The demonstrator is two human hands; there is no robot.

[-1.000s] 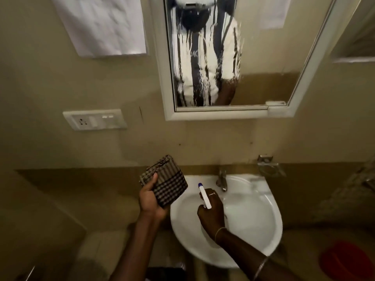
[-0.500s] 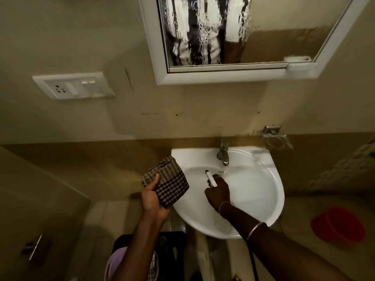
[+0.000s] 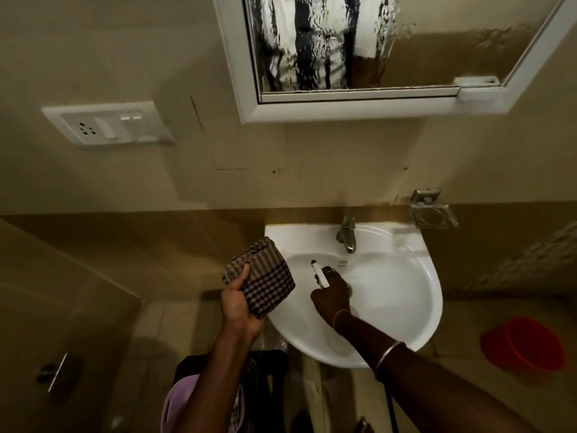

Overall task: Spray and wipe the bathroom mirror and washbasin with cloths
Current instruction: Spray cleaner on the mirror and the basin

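White porcelain fills the centre right of the frame: the washbasin (image 3: 402, 295), with its metal tap (image 3: 347, 234) at the back rim. Over the bowl, the right hand (image 3: 331, 296) is closed around a small white spray bottle (image 3: 319, 274), while the left hand (image 3: 239, 303) clamps a folded checked cloth (image 3: 263, 278) at the basin's left edge. At upper centre the mirror (image 3: 390, 42) is streaked with running liquid; a red bucket (image 3: 524, 343) sits at lower right.
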